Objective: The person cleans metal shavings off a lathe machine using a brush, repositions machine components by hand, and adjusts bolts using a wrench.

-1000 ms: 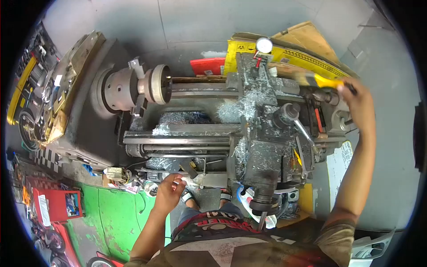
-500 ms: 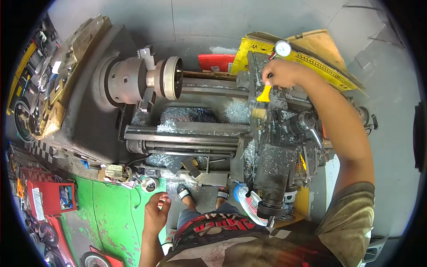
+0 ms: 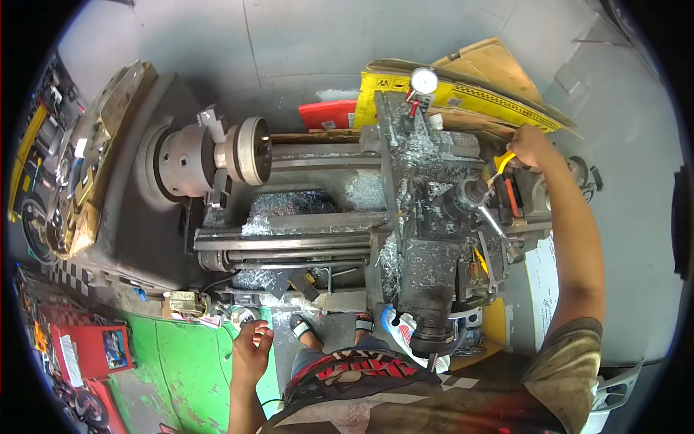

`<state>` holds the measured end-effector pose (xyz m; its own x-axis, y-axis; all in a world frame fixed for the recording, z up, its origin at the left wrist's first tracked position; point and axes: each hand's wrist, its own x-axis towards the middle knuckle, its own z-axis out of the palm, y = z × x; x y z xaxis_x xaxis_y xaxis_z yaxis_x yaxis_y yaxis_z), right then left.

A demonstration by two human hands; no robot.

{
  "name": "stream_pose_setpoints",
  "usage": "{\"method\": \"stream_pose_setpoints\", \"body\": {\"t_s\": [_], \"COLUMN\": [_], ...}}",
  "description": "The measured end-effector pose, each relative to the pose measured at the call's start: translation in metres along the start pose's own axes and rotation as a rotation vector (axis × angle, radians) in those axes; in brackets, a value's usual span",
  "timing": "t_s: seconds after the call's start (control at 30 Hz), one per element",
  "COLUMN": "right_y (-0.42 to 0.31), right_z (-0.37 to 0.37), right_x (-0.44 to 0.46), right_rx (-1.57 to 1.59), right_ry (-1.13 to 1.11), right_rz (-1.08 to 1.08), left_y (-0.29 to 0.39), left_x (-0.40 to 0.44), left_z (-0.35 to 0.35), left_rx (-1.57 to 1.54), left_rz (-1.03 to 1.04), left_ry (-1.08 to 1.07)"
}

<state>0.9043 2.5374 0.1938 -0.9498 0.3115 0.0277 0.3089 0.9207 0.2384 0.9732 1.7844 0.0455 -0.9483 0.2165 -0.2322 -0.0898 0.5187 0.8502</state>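
Brush [image 3: 504, 160] shifted rightward, clamped in right grip [image 3: 533, 147] — left [image 3: 252, 350] loose — littered lathe [image 3: 307, 235], grey wall [image 3: 311, 43].

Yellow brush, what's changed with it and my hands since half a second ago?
The yellow brush moved from left of the tool post to its right. Your right hand kept its grip. Unchanged: your left hand near your body, the dial gauge and chuck.

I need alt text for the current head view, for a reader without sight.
A person's right hand holds a yellow-handled brush at a lathe whose carriage is strewn with silvery chips. The left hand, seemingly empty, is held in front of the lathe.
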Motion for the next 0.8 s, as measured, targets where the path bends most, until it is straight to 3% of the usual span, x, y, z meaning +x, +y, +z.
{"method": "stream_pose_setpoints", "body": {"t_s": [0.03, 0.07, 0.3, 0.47, 0.57, 0.7, 0.73, 0.8], "right_y": [-0.045, -0.057, -0.158, -0.171, -0.121, -0.091, -0.099, -0.131], "right_z": [-0.049, -0.06, -0.074, -0.025, -0.004, -0.031, -0.033, -0.042], "right_x": [-0.024, -0.026, -0.005, 0.025, 0.025, 0.006, 0.006, 0.007], "right_rx": [0.067, 0.069, 0.588, 0.51, 0.429, 0.218, 0.22, 0.487], "right_ry": [-0.027, -0.024, 0.258, 0.134, 0.19, 0.145, 0.145, 0.194], "right_rz": [0.198, 0.208, -0.143, -0.193, -0.149, 0.168, 0.176, -0.011], "left_y": [0.002, 0.003, 0.026, 0.017, 0.004, -0.002, -0.002, -0.001], "left_x": [0.001, 0.003, 0.002, -0.011, -0.024, -0.021, -0.021, -0.019], "left_z": [0.001, 0.003, 0.017, 0.014, 0.01, 0.013, 0.015, 0.019], "left_rx": [0.012, 0.024, 0.057, 0.069, 0.097, 0.115, 0.113, 0.104], "left_rz": [0.001, 0.001, 0.047, 0.022, -0.025, -0.041, -0.035, -0.022], "left_ry": [-0.014, -0.028, -0.042, 0.007, 0.014, -0.002, -0.013, -0.033]}}
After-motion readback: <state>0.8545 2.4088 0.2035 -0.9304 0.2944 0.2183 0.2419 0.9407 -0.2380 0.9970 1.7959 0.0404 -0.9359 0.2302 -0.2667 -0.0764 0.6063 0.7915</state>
